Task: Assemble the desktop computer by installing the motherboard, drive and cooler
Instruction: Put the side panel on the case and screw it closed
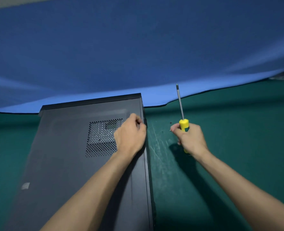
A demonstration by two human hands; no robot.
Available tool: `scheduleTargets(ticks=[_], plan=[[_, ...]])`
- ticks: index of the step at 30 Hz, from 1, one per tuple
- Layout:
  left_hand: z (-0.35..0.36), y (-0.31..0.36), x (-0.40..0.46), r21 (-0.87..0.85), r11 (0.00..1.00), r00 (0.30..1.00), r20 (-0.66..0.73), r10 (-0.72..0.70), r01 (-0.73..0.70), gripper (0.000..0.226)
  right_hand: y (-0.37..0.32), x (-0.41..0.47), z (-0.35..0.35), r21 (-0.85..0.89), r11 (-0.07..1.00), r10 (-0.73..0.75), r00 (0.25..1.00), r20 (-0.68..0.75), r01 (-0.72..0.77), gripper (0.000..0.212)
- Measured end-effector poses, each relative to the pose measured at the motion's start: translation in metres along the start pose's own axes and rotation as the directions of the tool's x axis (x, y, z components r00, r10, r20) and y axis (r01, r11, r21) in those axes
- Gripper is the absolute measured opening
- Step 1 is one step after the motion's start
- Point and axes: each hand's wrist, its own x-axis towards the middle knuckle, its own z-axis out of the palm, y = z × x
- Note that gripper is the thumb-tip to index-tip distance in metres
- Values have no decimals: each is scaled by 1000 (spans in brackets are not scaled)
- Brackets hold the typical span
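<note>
**A:** Head view, what do you have?

**B:** I see the case point(88, 164) lying on its side on the green mat point(237, 147), closed side panel facing up. Taking the case as the landmark. Vent grille point(103, 137) sits in the panel's far-right part. Small pale sticker point(25, 186) on the panel's near-left part.

**A:** Left hand?

**B:** Left hand point(130, 133) is over the panel, right at the case's right edge, just right of the grille and covering part of it. Fingers curled in at the edge, tips bunched together. I can't tell whether they pinch anything; whatever is under the tips is hidden.

**A:** Right?

**B:** Right hand point(188, 137) is off the case, to its right, above the mat. Fingers and thumb wrapped around the yellow handle of the screwdriver point(181, 110). Shaft points up and away from me, tip clear of everything.

**A:** Loose hardware?

**B:** Small dark screw point(170, 122) on the mat right of the case, just left of the screwdriver handle. A couple more tiny specks near it, too small to identify.

**A:** Motherboard, drive, cooler?

**B:** Can't see any from here; the panel covers the inside. Only blurred shapes behind the grille holes.

**A:** Background?

**B:** Blue cloth point(138, 55) beyond the case's far end, meeting the mat. Something grey at the far right edge, too blurred to tell.
</note>
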Motion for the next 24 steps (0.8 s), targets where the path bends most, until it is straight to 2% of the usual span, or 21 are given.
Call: scheduleTargets(ticks=[2,3,6,10,15,19,22,24], plan=[[-10,6,-7,-83,996,992,126,-31,42,8,-17,-31,-1,39,998,-43,999,30,42,15],[-15,9,-13,-185,981,980,197,-13,50,10,-26,-45,0,65,996,-65,997,32,63,14],[-34,12,-38,-508,857,919,374,126,89,30,-48,-87,5,109,985,-139,990,25,136,16],[-69,-2,-73,-668,726,840,480,253,163,44,-66,-139,23,115,972,-212,977,29,207,21],[-112,-40,-109,-752,623,829,478,290,215,44,-75,-199,59,125,958,-258,966,-21,258,22],[-137,-67,-140,-862,474,865,369,341,181,41,-82,-243,86,275,924,-264,963,-51,268,13],[-150,-83,-158,-908,361,881,338,332,212,35,-84,-269,94,216,926,-301,951,-70,309,13],[-158,-91,-166,-925,267,906,339,254,271,30,-81,-281,94,141,945,-289,955,-65,295,18]])
